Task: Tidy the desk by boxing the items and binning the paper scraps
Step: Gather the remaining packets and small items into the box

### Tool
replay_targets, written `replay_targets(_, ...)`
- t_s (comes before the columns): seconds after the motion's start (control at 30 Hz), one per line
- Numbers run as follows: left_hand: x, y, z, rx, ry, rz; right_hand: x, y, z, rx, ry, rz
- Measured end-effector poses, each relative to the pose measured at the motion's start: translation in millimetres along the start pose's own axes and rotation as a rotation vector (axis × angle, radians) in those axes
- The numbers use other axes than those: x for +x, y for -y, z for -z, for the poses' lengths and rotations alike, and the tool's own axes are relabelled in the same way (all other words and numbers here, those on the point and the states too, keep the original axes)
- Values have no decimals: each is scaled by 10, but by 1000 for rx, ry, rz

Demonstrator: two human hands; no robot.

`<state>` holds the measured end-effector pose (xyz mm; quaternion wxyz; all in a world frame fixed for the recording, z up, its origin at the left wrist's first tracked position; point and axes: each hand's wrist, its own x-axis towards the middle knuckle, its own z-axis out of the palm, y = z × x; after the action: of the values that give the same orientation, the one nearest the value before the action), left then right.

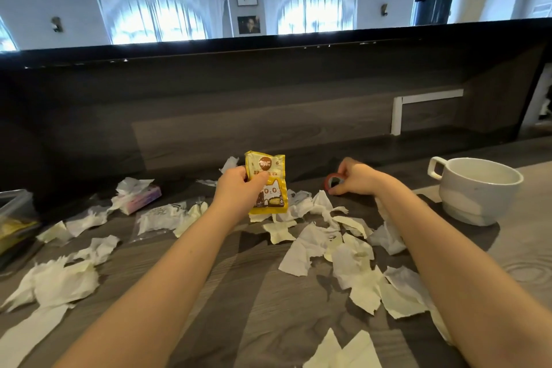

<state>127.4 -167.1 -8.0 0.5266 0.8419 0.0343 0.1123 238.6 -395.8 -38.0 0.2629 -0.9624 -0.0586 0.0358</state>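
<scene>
Over scrap-strewn desk (254,302), left hand (239,190) gripping one yellow packet (273,188), right hand (357,178) pinching one red roll (329,182)

No text can be read for certain. The packet (270,188) carries a round brown logo near its top and a line of red characters beneath, both too blurred to make out. Faint print on the clear bag (161,215) is likewise unreadable.

A dark wood-grain surface (257,308) fills the lower frame, strewn with torn paper scraps (355,266). A white cup (475,191) stands at right, a tissue pack (140,196) at centre left, and a clear box (18,206) at the left edge.
</scene>
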Motion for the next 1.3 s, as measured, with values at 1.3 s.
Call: replay_targets(1.3, -1014, 962, 3186, -242, -579, 114, -1309, 3867, -1270, 248, -99, 676)
